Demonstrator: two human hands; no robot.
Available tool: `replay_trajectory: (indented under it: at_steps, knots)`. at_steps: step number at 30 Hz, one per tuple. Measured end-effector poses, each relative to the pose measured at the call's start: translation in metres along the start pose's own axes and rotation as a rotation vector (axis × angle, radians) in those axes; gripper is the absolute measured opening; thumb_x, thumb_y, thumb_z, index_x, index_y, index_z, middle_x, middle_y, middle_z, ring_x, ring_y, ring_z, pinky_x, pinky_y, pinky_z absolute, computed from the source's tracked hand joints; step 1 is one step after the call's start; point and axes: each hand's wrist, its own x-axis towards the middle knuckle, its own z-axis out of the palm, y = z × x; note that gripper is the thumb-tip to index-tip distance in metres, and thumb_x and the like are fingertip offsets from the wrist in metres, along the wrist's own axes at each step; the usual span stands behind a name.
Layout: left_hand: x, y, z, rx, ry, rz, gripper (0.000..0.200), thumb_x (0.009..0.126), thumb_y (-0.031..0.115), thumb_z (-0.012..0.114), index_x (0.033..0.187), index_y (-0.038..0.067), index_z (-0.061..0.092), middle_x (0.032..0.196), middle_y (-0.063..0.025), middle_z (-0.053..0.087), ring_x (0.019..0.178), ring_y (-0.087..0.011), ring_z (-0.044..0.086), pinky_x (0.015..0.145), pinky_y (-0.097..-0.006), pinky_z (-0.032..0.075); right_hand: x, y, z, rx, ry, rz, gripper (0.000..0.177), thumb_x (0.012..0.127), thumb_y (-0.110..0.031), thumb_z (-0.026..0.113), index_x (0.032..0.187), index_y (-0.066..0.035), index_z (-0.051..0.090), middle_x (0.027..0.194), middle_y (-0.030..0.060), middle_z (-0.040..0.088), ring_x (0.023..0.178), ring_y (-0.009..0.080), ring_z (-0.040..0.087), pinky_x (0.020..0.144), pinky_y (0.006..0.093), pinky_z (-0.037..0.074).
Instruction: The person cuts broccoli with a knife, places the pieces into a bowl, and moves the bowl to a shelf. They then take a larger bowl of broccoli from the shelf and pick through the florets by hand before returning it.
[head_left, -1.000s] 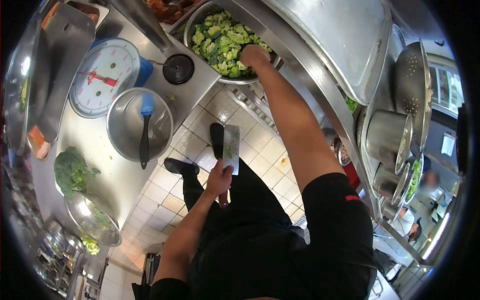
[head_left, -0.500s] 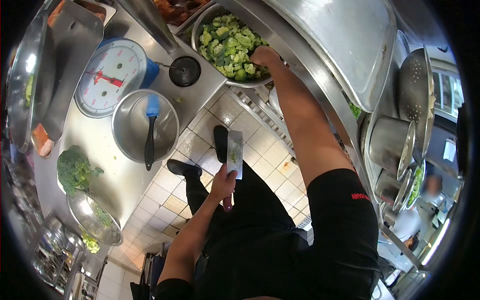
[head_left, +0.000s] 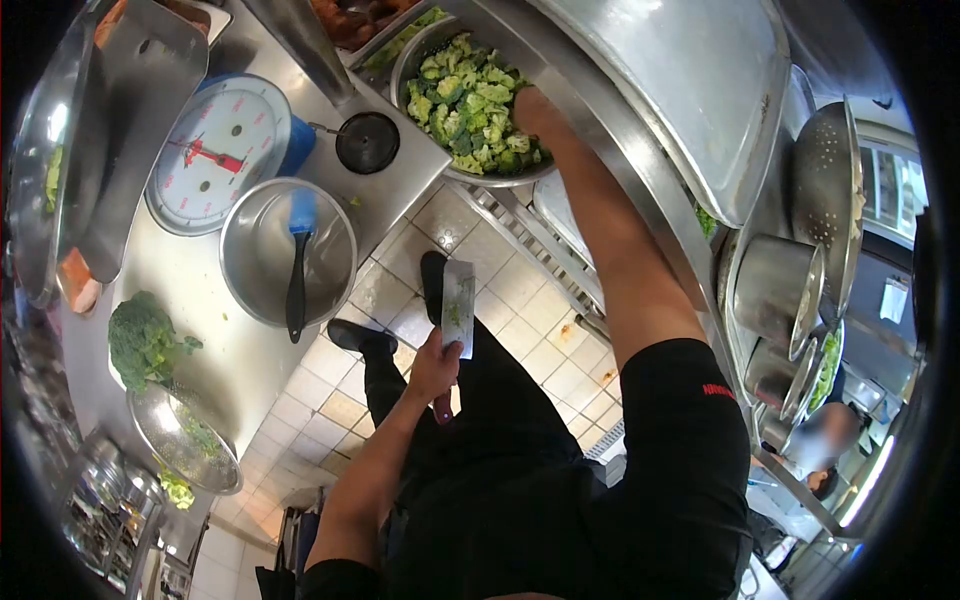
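In the head view, my left hand (head_left: 436, 366) is wrapped around the dark reddish handle of a cleaver (head_left: 459, 300). The broad blade points away from me above the floor, with green bits stuck to it. My right hand (head_left: 541, 115) is at the right inner side of a metal bowl (head_left: 398, 80) full of cut broccoli florets (head_left: 468, 108). Its fingers are hidden, so whether they grip the rim or some florets cannot be made out.
Left on the counter are a dial scale (head_left: 215, 155), a pot (head_left: 262, 200) with a blue brush (head_left: 298, 260), a whole broccoli head (head_left: 145, 340) and a colander (head_left: 190, 440). A large metal tray (head_left: 690, 90) and pots (head_left: 780, 300) stand right. Another person (head_left: 825, 440) is at far right.
The broccoli bowl has shifted slightly right and nearer, and my right hand has moved with it, its fingers now less visible. My left hand still holds the cleaver, slightly further left.
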Motion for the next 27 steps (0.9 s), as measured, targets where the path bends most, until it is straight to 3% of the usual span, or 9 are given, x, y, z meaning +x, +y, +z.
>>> replay_trajectory:
  at_steps: [5, 9, 14, 19, 21, 24, 26, 27]
  knots:
    - [-0.002, 0.007, -0.009, 0.026, 0.012, 0.009, 0.025, 0.094, 0.022, 0.059, 0.106, 0.003, 0.049, 0.06, -0.0133, 0.06, 0.047, -0.0254, 0.063, 0.044, -0.0389, 0.049, -0.042, 0.033, -0.033, 0.599, 0.16, -0.012, 0.035, 0.082, -0.03, 0.068, 0.102, -0.001, 0.071, 0.095, 0.0189, 0.072, 0.083, 0.0314, 0.07, 0.077, 0.0447, 0.054]
    - [0.004, 0.009, -0.008, -0.02, 0.002, -0.048, 0.026, 0.093, 0.023, 0.058, 0.107, 0.002, 0.049, 0.061, -0.0138, 0.06, 0.048, -0.0255, 0.063, 0.046, -0.0382, 0.051, -0.07, 0.047, -0.049, 0.997, 0.137, -0.014, 0.042, 0.083, -0.036, 0.069, 0.106, -0.001, 0.069, 0.095, 0.0183, 0.072, 0.083, 0.0311, 0.07, 0.078, 0.0442, 0.054]
    - [0.005, 0.015, -0.009, -0.02, -0.038, -0.024, 0.028, 0.094, 0.024, 0.058, 0.107, 0.001, 0.049, 0.061, -0.0129, 0.06, 0.048, -0.0245, 0.063, 0.046, -0.0376, 0.051, -0.094, 0.038, -0.053, 1.276, 0.034, 0.018, 0.05, 0.084, -0.042, 0.07, 0.112, -0.001, 0.067, 0.096, 0.0174, 0.072, 0.084, 0.0308, 0.07, 0.078, 0.0436, 0.054]
    - [0.005, 0.02, -0.009, 0.002, -0.052, -0.031, 0.029, 0.094, 0.025, 0.057, 0.107, 0.0, 0.05, 0.062, -0.0131, 0.061, 0.048, -0.0243, 0.063, 0.046, -0.0376, 0.051, -0.106, 0.01, -0.053, 1.252, -0.029, 0.099, 0.059, 0.085, -0.049, 0.071, 0.118, 0.0, 0.064, 0.096, 0.0166, 0.072, 0.084, 0.0305, 0.07, 0.079, 0.0431, 0.054]
    - [0.004, 0.022, -0.009, 0.011, -0.049, -0.037, 0.029, 0.094, 0.025, 0.058, 0.108, 0.001, 0.05, 0.063, -0.0135, 0.061, 0.048, -0.0246, 0.064, 0.046, -0.0377, 0.052, -0.11, -0.01, -0.049, 1.166, 0.068, 0.138, 0.062, 0.085, -0.051, 0.072, 0.12, 0.0, 0.063, 0.096, 0.0162, 0.072, 0.084, 0.0303, 0.07, 0.079, 0.0429, 0.054]
    - [0.004, 0.019, -0.008, 0.032, -0.047, -0.035, 0.029, 0.094, 0.025, 0.058, 0.108, 0.001, 0.05, 0.064, -0.0145, 0.063, 0.049, -0.0253, 0.065, 0.047, -0.0381, 0.052, -0.107, -0.056, -0.037, 0.913, 0.464, 0.22, 0.067, 0.085, -0.056, 0.071, 0.123, -0.002, 0.062, 0.096, 0.0148, 0.073, 0.09, 0.0308, 0.07, 0.082, 0.0408, 0.052]
    - [0.003, 0.02, -0.005, 0.024, -0.05, -0.028, 0.029, 0.094, 0.026, 0.058, 0.107, 0.001, 0.05, 0.065, -0.0152, 0.063, 0.05, -0.0259, 0.065, 0.047, -0.0386, 0.052, -0.119, -0.07, -0.044, 0.785, 0.528, 0.23, 0.068, 0.084, -0.056, 0.072, 0.124, -0.002, 0.061, 0.099, 0.0153, 0.072, 0.094, 0.0306, 0.069, 0.084, 0.0395, 0.051]
    - [0.003, 0.023, -0.004, 0.031, -0.043, -0.021, 0.029, 0.094, 0.026, 0.058, 0.107, 0.001, 0.05, 0.065, -0.0154, 0.064, 0.05, -0.0263, 0.066, 0.047, -0.0389, 0.052, -0.126, -0.069, -0.06, 0.769, 0.416, 0.187, 0.07, 0.084, -0.056, 0.072, 0.126, -0.002, 0.06, 0.102, 0.0163, 0.072, 0.097, 0.0304, 0.069, 0.085, 0.0391, 0.051]
